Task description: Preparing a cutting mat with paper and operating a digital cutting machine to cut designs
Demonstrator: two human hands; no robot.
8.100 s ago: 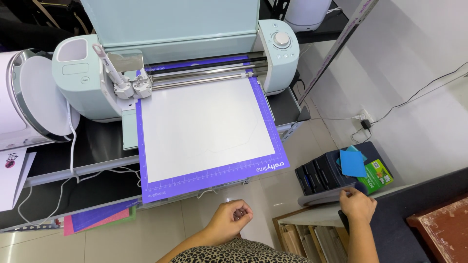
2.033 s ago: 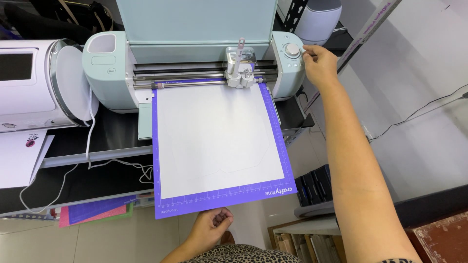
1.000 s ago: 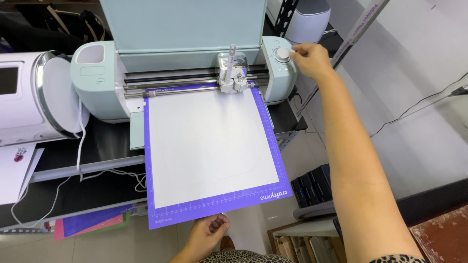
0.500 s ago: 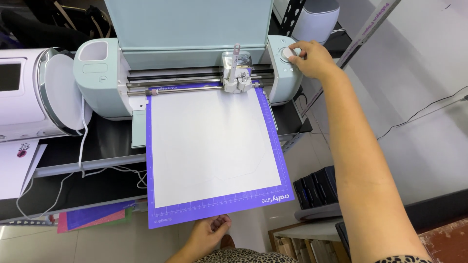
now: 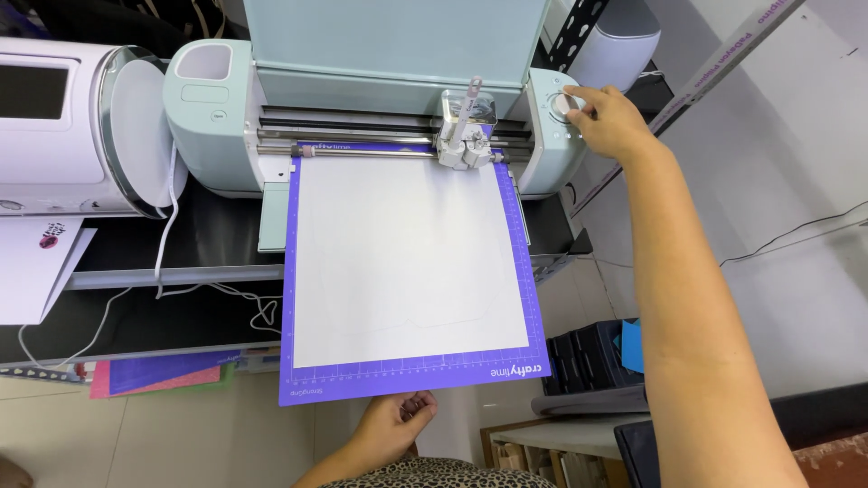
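Note:
A pale green cutting machine (image 5: pixel 217 117) sits on a dark shelf with its lid up. A purple cutting mat (image 5: pixel 411 389) carrying a white sheet (image 5: pixel 407 258) sticks out of its front. The carriage (image 5: pixel 468 136) is at the right end of the rail. My right hand (image 5: pixel 610 117) reaches to the machine's right end, fingers on the round dial (image 5: pixel 566 104). My left hand (image 5: pixel 398 420) is under the mat's near edge, fingers loosely curled, touching or just below it.
A white machine (image 5: pixel 72 126) stands at the left with a white cable (image 5: pixel 167 235) trailing down. White paper (image 5: pixel 36 271) lies on the shelf's left. Coloured sheets (image 5: pixel 163 372) sit on the lower shelf. A dark drawer box (image 5: pixel 588 357) and a blue piece (image 5: pixel 631 345) lie at the lower right.
The mat has fed out slightly toward me and the carriage shifted on the rail. My right hand stays at the dial; earlier it rested low by the drawers.

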